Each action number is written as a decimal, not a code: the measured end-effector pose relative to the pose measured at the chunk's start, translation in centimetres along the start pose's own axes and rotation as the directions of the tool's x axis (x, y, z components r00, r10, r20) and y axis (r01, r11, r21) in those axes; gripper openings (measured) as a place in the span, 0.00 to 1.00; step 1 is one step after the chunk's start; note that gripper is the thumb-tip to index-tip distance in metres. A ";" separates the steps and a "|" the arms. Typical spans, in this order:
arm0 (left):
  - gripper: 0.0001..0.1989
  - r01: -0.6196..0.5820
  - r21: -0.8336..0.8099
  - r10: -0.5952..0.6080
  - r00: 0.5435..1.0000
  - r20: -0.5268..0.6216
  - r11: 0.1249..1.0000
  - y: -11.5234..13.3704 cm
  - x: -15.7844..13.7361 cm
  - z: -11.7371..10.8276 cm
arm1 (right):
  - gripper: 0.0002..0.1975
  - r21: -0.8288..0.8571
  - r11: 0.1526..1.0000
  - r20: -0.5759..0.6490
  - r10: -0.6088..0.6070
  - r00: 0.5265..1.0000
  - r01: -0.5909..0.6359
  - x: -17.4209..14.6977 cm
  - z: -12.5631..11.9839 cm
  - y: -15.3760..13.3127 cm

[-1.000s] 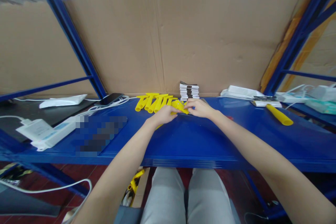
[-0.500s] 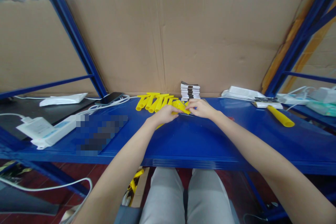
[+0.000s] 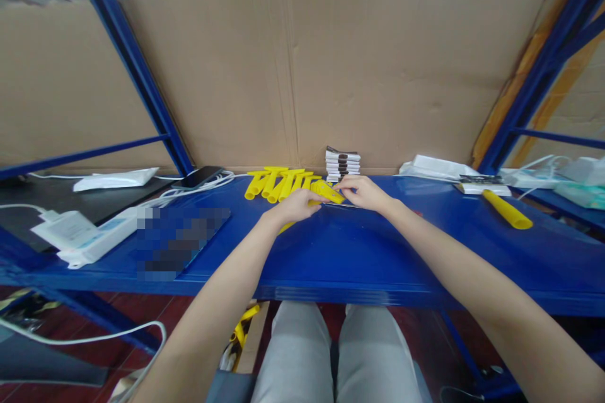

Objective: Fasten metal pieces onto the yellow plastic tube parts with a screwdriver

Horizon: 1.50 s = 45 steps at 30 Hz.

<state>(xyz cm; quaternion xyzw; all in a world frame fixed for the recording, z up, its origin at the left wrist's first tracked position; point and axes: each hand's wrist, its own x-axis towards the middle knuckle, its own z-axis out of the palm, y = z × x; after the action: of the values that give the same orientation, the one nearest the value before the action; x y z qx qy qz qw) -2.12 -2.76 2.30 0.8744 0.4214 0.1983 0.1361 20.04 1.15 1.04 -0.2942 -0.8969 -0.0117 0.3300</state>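
Note:
My left hand is closed around a yellow T-shaped plastic tool, and part of the yellow plastic shows below the palm. From the other side my right hand meets the tool's right end with its fingers pinched together. Whatever lies between those fingertips is too small to make out. Just behind my left hand, several like yellow T-shaped tools lie in a row, their round tube ends facing me. Behind my right hand stands a banded stack of small white cards or packets.
The blue shelf has a cardboard wall behind it. To the left are a power strip, a phone and cables. At the right lie a yellow tube and a white box. A carton with yellow parts stands below.
My right fingers have shifted slightly at the tool's right end, and more of that yellow end shows. My left hand stays almost in place.

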 end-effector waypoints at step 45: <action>0.26 -0.111 0.097 0.113 0.993 -0.021 0.989 -1.9 0.5 1.7 | 0.16 0.760 0.352 0.296 0.561 0.773 -0.547 0.5 1.1 -1.2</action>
<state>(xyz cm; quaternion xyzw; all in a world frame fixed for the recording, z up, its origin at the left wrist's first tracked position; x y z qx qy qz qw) -2.37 -1.31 0.14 0.8994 0.3824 0.1970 0.0771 18.49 0.65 0.69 -0.3925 -0.6410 0.5108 0.4172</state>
